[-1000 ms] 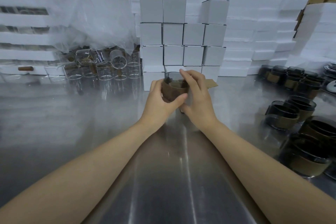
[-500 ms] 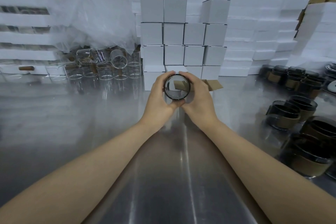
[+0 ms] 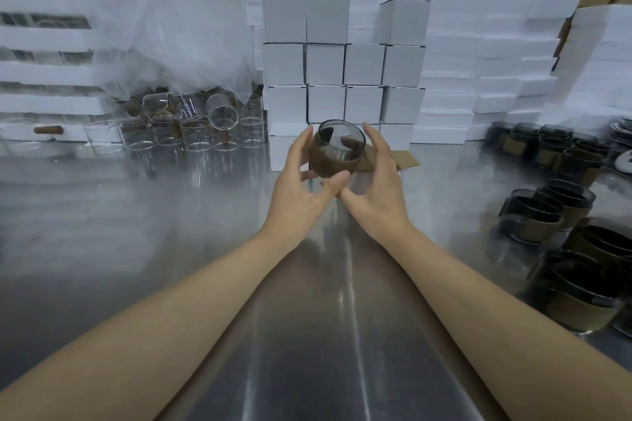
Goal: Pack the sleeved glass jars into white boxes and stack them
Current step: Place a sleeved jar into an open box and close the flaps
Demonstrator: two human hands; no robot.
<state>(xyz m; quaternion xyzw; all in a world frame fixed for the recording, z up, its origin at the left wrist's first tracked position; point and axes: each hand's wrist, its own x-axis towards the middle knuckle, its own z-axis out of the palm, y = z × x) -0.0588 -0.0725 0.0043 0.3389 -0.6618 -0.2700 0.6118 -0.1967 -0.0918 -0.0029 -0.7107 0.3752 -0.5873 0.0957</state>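
A dark glass jar with a brown sleeve [image 3: 333, 161] is held up over the steel table [image 3: 307, 335], tilted with its mouth up and towards me. My left hand [image 3: 297, 181] grips its left side, thumb under the sleeve. My right hand [image 3: 379, 188] cups the right side, thumb beneath, and a fingertip shows through the glass. Just behind the jar stands a stack of closed white boxes [image 3: 325, 65], several rows high. More sleeved jars [image 3: 547, 212] stand in a group at the right.
Bare clear glass jars [image 3: 198, 137] cluster at the back left under a crumpled plastic bag [image 3: 178, 27]. White foam trays [image 3: 478, 79] are piled along the back and both sides. A flat brown cardboard piece [image 3: 400, 161] lies at the foot of the box stack.
The jar was turned with its base facing me half a second ago; now it is tipped mouth-up again. My right fingers have spread wider round it.
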